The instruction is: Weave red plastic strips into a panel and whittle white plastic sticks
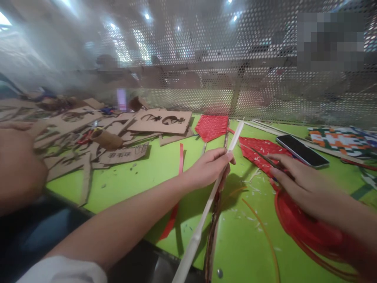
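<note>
My left hand [216,165] is closed around a long white strip [194,241] that slants from the lower middle up to the right, its flat tip past my fingers. In my right hand [297,177] is a slim dark pointed tool [266,159], aimed left; its exact kind does not show. Beneath the tool lies a red woven piece [255,147], with white shavings [259,173] scattered near it. Another red woven piece [211,127] lies behind my left hand. A coil of red strap [290,220] sits under my right wrist.
Cut cardboard sheets [161,121] and a cardboard tube [106,140] pile up on the left of the green table [141,177]. A phone [302,150] lies at the right. A perforated screen [191,78] stands behind. Another person's blurred arm [20,169] reaches in at far left.
</note>
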